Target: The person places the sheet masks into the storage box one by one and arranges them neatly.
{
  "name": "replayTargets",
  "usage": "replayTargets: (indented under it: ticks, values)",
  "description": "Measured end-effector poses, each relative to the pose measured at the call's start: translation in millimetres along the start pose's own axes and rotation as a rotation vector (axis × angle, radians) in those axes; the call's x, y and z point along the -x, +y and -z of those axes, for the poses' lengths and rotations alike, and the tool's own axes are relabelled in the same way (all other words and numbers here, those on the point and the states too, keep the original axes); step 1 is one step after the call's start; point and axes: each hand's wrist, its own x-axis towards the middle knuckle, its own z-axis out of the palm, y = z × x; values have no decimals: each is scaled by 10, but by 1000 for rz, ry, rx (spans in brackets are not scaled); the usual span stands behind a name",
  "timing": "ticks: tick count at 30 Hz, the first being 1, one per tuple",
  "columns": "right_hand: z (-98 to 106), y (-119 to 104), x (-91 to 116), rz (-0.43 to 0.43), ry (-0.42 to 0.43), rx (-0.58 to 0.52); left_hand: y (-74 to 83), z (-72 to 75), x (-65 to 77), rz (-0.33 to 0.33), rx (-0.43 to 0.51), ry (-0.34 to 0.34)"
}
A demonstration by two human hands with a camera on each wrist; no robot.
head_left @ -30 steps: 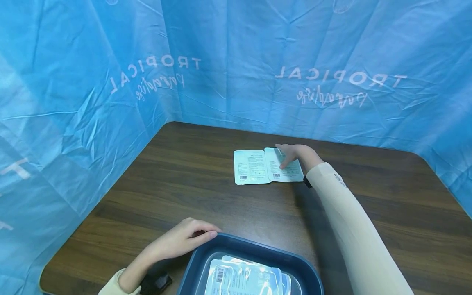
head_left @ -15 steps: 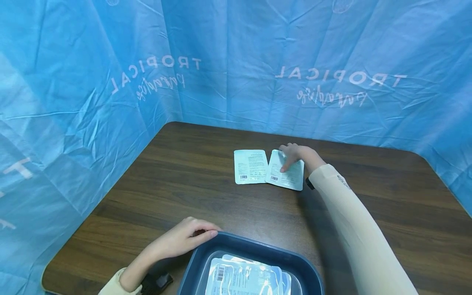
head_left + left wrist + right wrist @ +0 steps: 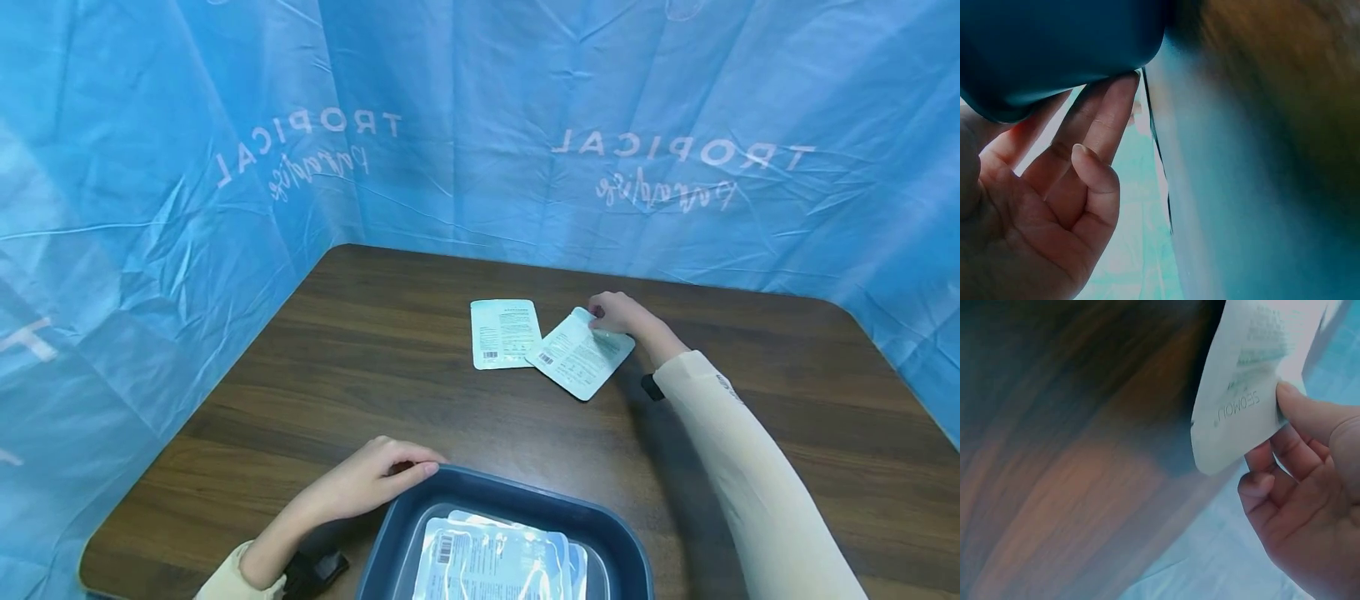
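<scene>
Pale green packet in hand (image 3: 579, 360): above the table (image 3: 352, 367), near its far edge, turned askew; its near-left corner overlaps or meets its neighbour's, which of the two unclear.
Right hand (image 3: 619, 317): fingers clamped on that packet's far edge, thumb on the printed face, the others behind. An edge pinch seems apt for something thin and flat, leaving most of the sheet free.
Second packet (image 3: 504, 335): flat on the table, just left of the first, print upward.
Blue tray (image 3: 536, 497): at the near side, seemingly kept within the person's easy reach.
Left hand (image 3: 367, 479): thumb and forefinger closed about the tray's far-left corner, other fingers against the outer wall; probably steadying it.
Packets inside (image 3: 487, 560): overlapping, glossy, loosely stacked.
</scene>
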Motion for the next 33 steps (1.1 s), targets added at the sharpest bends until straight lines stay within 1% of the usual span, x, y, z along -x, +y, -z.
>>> replayTargets:
  ticks: [3, 6, 9, 13, 17, 20, 28, 33]
  values:
    - [22, 48, 115, 24, 26, -55, 1, -4, 0, -1, -9, 3]
    - [92, 80, 262, 56, 52, -100, -3, -3, 1, -1, -10, 3]
    - [178, 103, 444, 90, 76, -124, -5, -5, 5, 2, -6, 2]
    - [285, 86, 721, 111, 87, -166, -13, -9, 6, -5, -9, 2]
    - [348, -4, 1012, 123, 105, -195, -12, -7, 4, -15, -19, 1]
    - [342, -100, 1212, 126, 134, -218, -8, -4, 3, -12, -25, 1]
    - [269, -338, 1660, 139, 254, -309, -1, 0, 1, -6, -18, -7]
    - [317, -547, 1907, 141, 327, -329, 6, 5, 2, 0, -4, -13]
